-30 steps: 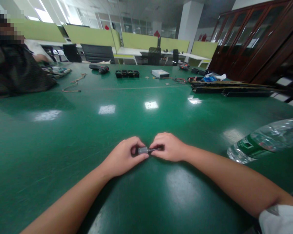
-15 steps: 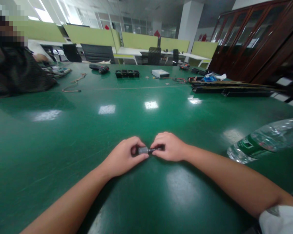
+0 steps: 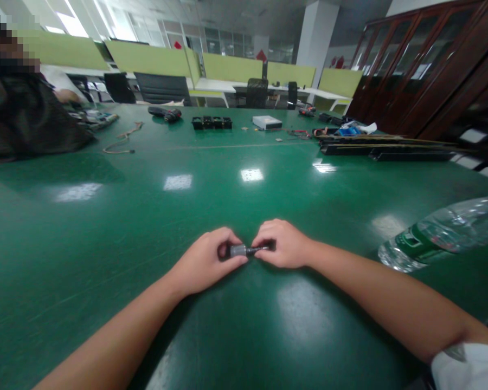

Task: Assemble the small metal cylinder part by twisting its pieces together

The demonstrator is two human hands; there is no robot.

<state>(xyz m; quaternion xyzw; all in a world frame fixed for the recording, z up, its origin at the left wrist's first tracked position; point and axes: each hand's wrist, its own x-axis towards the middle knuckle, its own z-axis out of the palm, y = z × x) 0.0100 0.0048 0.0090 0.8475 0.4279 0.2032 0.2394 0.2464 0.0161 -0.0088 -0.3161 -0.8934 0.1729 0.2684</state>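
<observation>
Both hands meet over the green table point(image 3: 211, 336), around a small grey-and-black cylindrical tool point(image 3: 238, 250) lying crosswise. Its thick, dark left end with a grey band sits between the thumb and fingers of my left hand point(image 3: 207, 260). Towards the right the tool narrows to a thin black shaft, which the fingertips of my right hand point(image 3: 282, 245) pinch. The far tip is partly hidden in the right hand's curled fingers. What kind of tool it is, I cannot make out.
A clear plastic bottle point(image 3: 439, 238) with a green label lies by my right forearm. Farther back are a power drill point(image 3: 165, 114), a black block-like part point(image 3: 212, 123), a white box point(image 3: 267, 123), a cord point(image 3: 122, 142) and long black bars point(image 3: 386, 149). A person point(image 3: 28, 116) is at far left.
</observation>
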